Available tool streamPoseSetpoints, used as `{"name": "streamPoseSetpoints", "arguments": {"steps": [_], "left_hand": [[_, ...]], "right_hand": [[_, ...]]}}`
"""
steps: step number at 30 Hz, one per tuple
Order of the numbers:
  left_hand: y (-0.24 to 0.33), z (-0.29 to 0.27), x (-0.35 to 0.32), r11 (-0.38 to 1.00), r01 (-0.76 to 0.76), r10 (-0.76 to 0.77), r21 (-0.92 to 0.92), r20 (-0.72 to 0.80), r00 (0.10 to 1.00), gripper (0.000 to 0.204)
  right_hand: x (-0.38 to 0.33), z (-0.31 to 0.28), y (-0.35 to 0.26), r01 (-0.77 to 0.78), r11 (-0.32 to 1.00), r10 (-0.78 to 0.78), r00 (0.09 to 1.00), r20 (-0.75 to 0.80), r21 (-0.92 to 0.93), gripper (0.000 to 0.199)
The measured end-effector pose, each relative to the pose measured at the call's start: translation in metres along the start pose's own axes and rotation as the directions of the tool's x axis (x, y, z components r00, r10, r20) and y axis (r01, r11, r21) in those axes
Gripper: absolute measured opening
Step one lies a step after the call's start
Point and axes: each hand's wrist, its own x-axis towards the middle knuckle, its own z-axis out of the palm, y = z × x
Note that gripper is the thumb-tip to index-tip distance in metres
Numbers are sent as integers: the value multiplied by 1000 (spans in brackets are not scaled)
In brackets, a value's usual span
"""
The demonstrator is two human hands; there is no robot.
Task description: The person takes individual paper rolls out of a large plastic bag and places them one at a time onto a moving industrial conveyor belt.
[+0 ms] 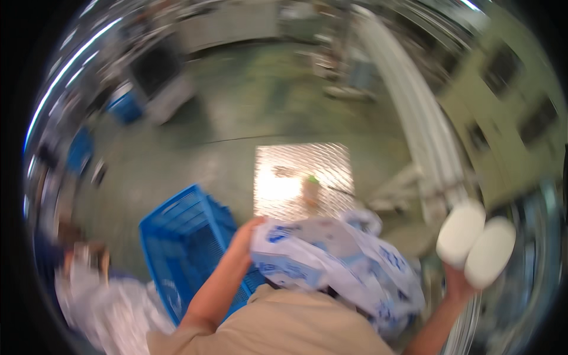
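My left hand (251,228) is closed on the left edge of a white plastic bag (331,251) with blue print, which lies crumpled in front of my body. Out to the right, my right hand (458,284) grips two smooth white oval pieces (462,234) side by side; their exact kind does not show. Its fingers are mostly hidden behind them. Just beyond the bag is a shiny, ridged metal surface (266,204). A small blurred thing with a green top (312,179) stands on it. What the bag contains is hard to make out.
A blue plastic crate (177,216) stands left of my left arm. Whitish plastic sheeting (112,307) lies at the lower left. A long pale rail (408,100) runs along the right, beside a greenish machine cabinet (503,112). Blue bins (124,106) stand farther off at left.
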Motion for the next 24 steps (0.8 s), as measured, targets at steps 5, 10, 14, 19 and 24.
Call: {"name": "streamPoseSetpoints", "arguments": {"steps": [5,10,14,19,24], "left_hand": [[-35,12,34,987,-1,-12,158,83,996,29],[-23,42,63,940,100,-132,327,78,988,28],[-37,80,72,905,103,-151,414,84,985,27],[-47,109,66,890,150,-181,430,31,983,28],[-49,107,71,888,157,-181,433,16,983,31]], "right_hand": [[-64,-119,-119,322,943,-317,806,-500,-79,66],[-188,-149,-162,-2,957,-249,515,-820,-292,59],[-226,-183,-151,-239,939,-138,399,-906,-249,55],[-216,-180,-156,-121,977,-104,444,-890,-175,55],[-217,-176,-165,-477,851,-87,285,-955,-219,63]]}}
